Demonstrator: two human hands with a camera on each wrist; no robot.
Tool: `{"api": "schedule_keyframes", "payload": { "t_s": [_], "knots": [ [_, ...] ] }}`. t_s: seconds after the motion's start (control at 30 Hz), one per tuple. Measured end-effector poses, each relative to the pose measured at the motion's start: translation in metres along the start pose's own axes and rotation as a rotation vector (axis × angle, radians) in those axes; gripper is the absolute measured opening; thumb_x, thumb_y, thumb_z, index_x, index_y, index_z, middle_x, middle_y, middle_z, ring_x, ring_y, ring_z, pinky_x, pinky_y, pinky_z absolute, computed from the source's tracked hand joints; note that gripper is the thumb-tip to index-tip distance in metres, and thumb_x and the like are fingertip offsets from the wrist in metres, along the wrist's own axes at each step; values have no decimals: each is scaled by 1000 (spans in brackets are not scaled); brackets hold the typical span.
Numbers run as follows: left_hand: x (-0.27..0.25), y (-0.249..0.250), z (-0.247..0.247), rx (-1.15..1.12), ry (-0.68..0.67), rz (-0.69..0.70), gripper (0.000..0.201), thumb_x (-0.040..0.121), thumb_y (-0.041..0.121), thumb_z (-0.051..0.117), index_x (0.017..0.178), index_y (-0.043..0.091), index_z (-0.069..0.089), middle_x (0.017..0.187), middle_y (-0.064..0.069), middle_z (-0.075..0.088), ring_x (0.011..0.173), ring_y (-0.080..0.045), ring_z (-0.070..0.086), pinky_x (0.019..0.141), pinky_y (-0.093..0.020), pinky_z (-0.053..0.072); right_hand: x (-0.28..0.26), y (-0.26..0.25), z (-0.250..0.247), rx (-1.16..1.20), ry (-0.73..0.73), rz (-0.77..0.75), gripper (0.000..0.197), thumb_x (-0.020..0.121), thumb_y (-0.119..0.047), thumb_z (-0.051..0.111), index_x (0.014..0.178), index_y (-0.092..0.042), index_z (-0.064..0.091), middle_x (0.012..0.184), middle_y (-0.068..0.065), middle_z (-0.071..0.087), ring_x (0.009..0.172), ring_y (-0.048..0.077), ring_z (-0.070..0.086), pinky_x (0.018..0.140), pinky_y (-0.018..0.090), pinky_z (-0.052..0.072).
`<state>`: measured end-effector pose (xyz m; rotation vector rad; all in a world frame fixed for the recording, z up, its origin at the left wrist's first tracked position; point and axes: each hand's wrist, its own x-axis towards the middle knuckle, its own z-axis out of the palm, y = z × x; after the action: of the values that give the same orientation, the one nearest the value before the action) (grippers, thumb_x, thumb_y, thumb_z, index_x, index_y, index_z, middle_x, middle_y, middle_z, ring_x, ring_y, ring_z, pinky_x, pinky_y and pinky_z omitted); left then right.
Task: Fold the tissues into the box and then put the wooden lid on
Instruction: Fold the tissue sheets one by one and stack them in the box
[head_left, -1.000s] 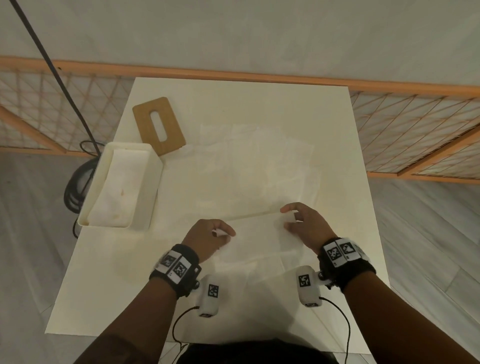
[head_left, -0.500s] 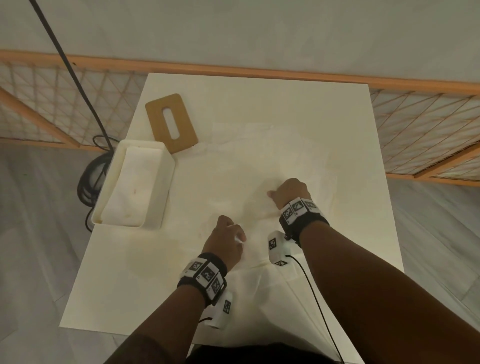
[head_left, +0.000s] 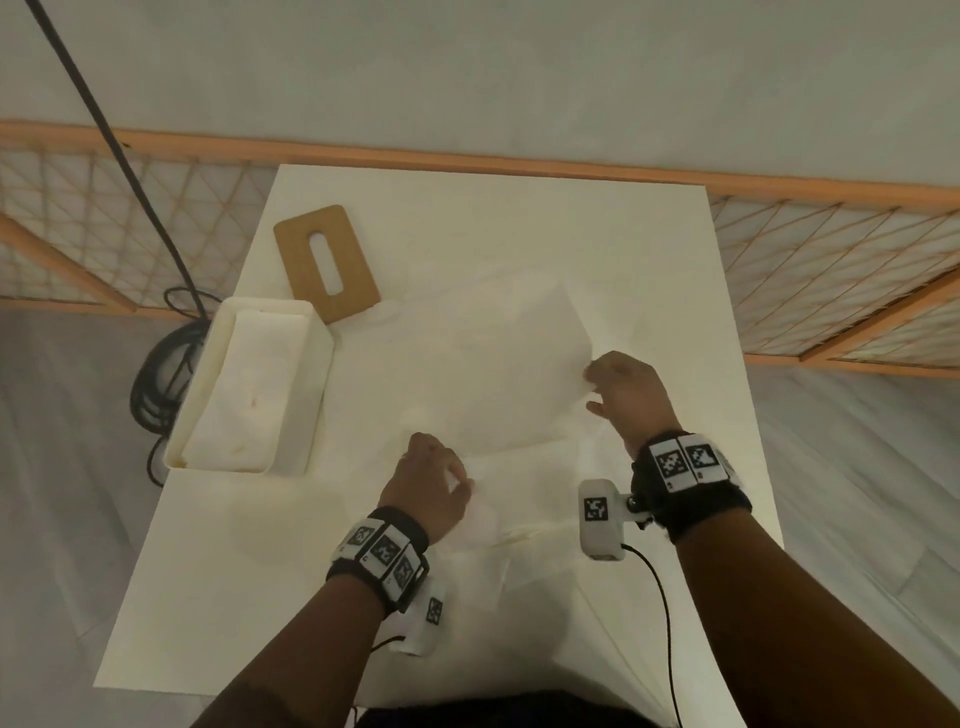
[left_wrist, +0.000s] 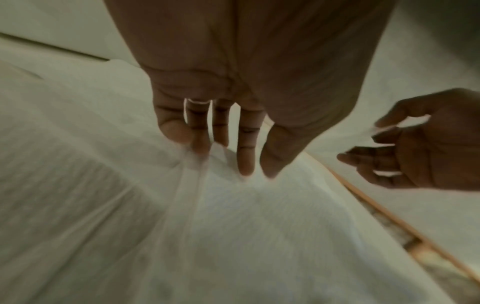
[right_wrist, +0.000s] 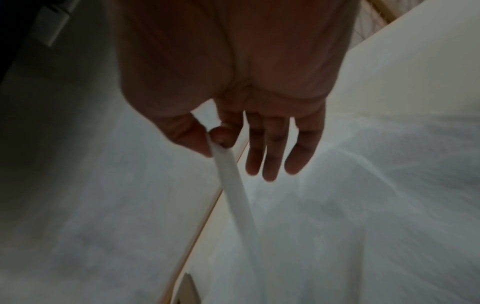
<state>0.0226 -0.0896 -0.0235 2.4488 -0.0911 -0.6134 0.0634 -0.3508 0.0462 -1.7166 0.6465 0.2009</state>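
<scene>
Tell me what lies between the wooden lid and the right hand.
In the head view, only the spread tissue on the table lies between the wooden lid and the right hand, which pinches its edge.

You have one counter (head_left: 597, 218) in front of you, and two hands over it: one left hand (head_left: 428, 486) and one right hand (head_left: 626, 395). One white box (head_left: 317, 358) sits at your left, and one wooden lid (head_left: 326, 262) with a single slot lies beside it. One tissue (head_left: 498, 384) is lifted between your hands; more sheets lie flat under it, but their edges blend together and you cannot count them. Each wrist carries one marker band, two in all. One black cable coil (head_left: 156, 374) lies on the floor.
</scene>
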Motion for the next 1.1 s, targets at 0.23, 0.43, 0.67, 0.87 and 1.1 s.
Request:
{"api": "schedule_keyframes", "payload": {
  "t_s": [0.23,0.43,0.67,0.87,1.1],
  "knots": [
    [24,44,-61,-710,-68,40,103,63,86,68,145,29,42,152,12,44,140,-5,37,117,-34,30,-27,-28,-46,492,-517,65,21,59,-16,63,66,-13,43,69,6,33,61,23,42,59,32,45],
    [24,64,-49,-941,-434,73,70,62,43,94,121,13,70,122,-9,73,117,-28,67,103,-45,52,-31,-34,-63,582,-471,172,17,73,-15,41,68,-7,55,70,9,56,60,27,59,58,29,47],
    [10,52,-34,-823,-27,56,23,89,28,78,105,12,76,102,-8,78,95,-31,75,93,-59,55,-37,2,-53,273,-564,204,49,93,-38,60,134,-12,62,125,13,72,110,29,71,90,47,59],
    [3,32,-51,-798,-133,96,48,74,42,78,116,21,73,116,-2,75,113,-24,70,105,-50,50,-31,23,-46,108,-464,114,34,91,4,67,125,0,66,119,16,74,114,34,69,95,41,58],
    [7,17,-54,-576,-124,66,27,96,3,61,109,20,78,111,2,77,109,-23,70,100,-51,53,-29,26,-40,-34,-430,46,26,92,16,51,96,-2,69,102,17,74,92,31,72,80,38,59]
  ]
}}
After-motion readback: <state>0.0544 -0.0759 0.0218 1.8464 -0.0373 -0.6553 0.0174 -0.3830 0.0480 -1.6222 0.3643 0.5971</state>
